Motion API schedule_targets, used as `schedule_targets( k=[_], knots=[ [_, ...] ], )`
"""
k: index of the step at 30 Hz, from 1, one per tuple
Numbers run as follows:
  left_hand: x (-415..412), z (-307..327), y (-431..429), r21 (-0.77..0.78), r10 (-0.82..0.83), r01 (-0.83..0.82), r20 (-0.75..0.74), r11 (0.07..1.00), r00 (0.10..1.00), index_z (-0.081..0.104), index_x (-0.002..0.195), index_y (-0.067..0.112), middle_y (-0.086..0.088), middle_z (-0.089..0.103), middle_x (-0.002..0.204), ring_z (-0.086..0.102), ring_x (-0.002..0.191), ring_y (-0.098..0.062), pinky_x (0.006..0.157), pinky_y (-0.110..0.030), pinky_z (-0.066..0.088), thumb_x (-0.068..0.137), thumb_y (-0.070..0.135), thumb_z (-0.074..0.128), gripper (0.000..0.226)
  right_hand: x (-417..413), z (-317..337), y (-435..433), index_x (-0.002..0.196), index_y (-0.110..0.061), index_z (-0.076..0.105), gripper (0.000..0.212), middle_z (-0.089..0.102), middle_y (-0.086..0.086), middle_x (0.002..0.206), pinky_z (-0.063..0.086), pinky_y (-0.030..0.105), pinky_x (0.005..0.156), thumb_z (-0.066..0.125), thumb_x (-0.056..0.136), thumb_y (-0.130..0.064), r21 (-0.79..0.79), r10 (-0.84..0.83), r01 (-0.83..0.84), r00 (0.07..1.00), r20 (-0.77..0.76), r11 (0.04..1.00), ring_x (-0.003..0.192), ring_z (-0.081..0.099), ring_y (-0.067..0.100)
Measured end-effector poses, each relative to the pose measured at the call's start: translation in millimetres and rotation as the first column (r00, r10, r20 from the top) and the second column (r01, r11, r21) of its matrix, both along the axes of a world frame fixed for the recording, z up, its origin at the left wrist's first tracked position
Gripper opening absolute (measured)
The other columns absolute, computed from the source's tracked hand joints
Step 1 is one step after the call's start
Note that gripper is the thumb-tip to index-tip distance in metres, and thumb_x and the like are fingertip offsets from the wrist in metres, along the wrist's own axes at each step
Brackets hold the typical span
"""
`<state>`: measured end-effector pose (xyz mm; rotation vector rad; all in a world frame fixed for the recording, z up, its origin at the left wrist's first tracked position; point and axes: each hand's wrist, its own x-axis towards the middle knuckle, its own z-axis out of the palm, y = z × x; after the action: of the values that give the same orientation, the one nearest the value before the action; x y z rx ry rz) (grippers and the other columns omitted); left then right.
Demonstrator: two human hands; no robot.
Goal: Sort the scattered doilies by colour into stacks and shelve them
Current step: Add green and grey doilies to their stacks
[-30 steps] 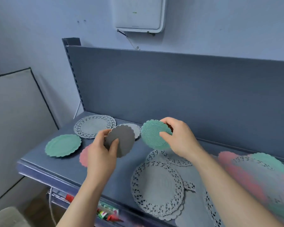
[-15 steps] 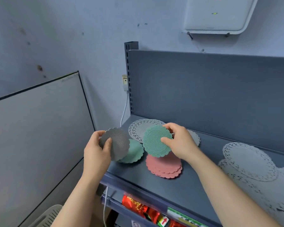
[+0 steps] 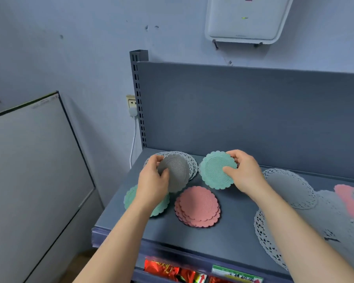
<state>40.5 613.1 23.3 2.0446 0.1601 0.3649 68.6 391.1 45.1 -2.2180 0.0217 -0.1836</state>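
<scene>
Each grip pinches a rim above the blue-grey metal shelf [image 3: 223, 237]: left hand [image 3: 151, 186] a round grey scalloped doily [image 3: 175, 173], right hand [image 3: 243, 172] a round teal scalloped doily [image 3: 215, 170] at three o'clock. Likely light, bendy; edges suit.

— Where are the person's hands?
— Both bare forearms reach forward. The left hand [image 3: 151, 184] pinches a grey doily [image 3: 177, 175] just left of the pink stack [image 3: 197, 206]. The right hand [image 3: 243, 172] pinches a green doily [image 3: 214, 170] just beyond that stack, thumb on its near face.
</scene>
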Motion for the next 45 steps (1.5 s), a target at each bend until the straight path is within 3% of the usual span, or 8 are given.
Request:
schedule_targets(
  k=[5,12,18,22,27,35,40,45],
  knots=[
    [43.4,0.0,-44.9,0.024,-0.093,0.094,-0.033,0.995,0.995,0.056,0.104,0.018,0.012,0.052,0.082,0.054,0.077,-0.017,0.070,-0.036,0.051,0.088,0.010,0.056,0.019,9.6,-2.3,-34.2,0.106,-0.016,0.060,0.030,0.063,-0.002,0.100,0.041,0.025,0.073,0.057,0.083,0.002,-0.005,-0.116,0.116,0.993,0.013,0.993,0.094,0.058,0.019],
    [91.4,-19.1,-93.2,0.064,-0.159,0.167,-0.118,0.984,0.980,0.057,0.105,0.012,0.001,0.057,0.092,0.052,0.083,-0.017,0.068,-0.022,0.038,0.084,0.010,0.064,0.022,24.2,3.0,-70.7,0.105,-0.020,0.058,0.030,0.062,-0.005,0.099,0.041,0.027,0.067,0.054,0.083,0.001,-0.042,-0.148,0.149,0.988,0.034,0.988,0.092,0.057,0.017],
    [103.9,-35.5,-90.9,0.441,-0.124,0.156,-0.101,0.884,0.987,0.058,0.123,0.018,-0.002,0.062,0.118,0.050,0.108,-0.026,0.089,-0.031,0.039,0.084,0.029,0.067,0.041,32.9,1.7,-75.5,0.105,-0.021,0.059,0.030,0.063,-0.006,0.100,0.046,0.027,0.072,0.057,0.084,0.000,-0.015,-0.090,0.090,0.996,0.014,0.996,0.093,0.059,0.015],
    [75.9,-18.4,-80.0,0.200,-0.175,0.187,-0.074,0.962,0.982,0.061,0.119,0.016,-0.001,0.067,0.110,0.060,0.100,-0.018,0.081,-0.026,0.042,0.094,0.034,0.052,0.032,33.2,1.3,-56.4,0.104,-0.021,0.060,0.031,0.067,-0.006,0.098,0.051,0.028,0.076,0.063,0.082,0.000,0.118,0.028,-0.024,0.999,-0.038,0.993,0.092,0.064,0.015],
    [31.4,-5.4,-38.1,0.015,-0.149,0.151,-0.103,0.988,0.983,0.061,0.091,0.018,0.004,0.067,0.075,0.059,0.061,-0.004,0.056,-0.014,0.041,0.081,0.030,0.072,0.019,27.3,-7.5,-0.3,0.101,-0.026,0.063,0.029,0.069,-0.008,0.096,0.055,0.035,0.083,0.068,0.081,-0.005,0.219,0.210,-0.192,0.976,-0.059,0.957,0.091,0.066,0.013],
    [-36.1,-17.1,52.3,0.178,0.193,-0.177,-0.075,0.968,0.978,0.061,0.086,0.024,0.007,0.060,0.065,0.055,0.062,-0.006,0.055,-0.020,0.036,0.080,0.030,0.072,0.014,6.1,-38.7,102.9,0.110,-0.023,0.060,0.033,0.053,-0.007,0.072,0.048,0.027,0.064,0.071,0.080,-0.022,0.005,0.360,-0.361,0.928,-0.096,0.933,0.061,0.051,0.011],
    [-47.4,-34.7,72.3,0.336,0.230,-0.188,-0.090,0.923,0.969,0.066,0.098,0.019,0.008,0.059,0.070,0.055,0.070,-0.016,0.064,-0.027,0.041,0.083,0.035,0.068,0.022,-3.8,-49.8,130.6,0.116,-0.018,0.061,0.036,0.053,-0.008,0.083,0.044,0.025,0.077,0.069,0.082,-0.026,-0.211,0.367,-0.376,0.926,-0.085,0.902,0.077,0.051,0.012],
    [-49.6,-36.2,69.7,0.490,0.220,-0.155,-0.078,0.858,0.972,0.060,0.119,0.016,-0.006,0.056,0.110,0.056,0.099,-0.026,0.079,-0.032,0.044,0.088,0.033,0.061,0.036,-19.2,-44.0,127.2,0.128,-0.018,0.057,0.043,0.057,0.004,0.120,0.043,0.032,0.096,0.062,0.088,-0.031,-0.375,0.380,-0.371,0.923,-0.052,0.850,0.111,0.054,0.021]
  ],
)
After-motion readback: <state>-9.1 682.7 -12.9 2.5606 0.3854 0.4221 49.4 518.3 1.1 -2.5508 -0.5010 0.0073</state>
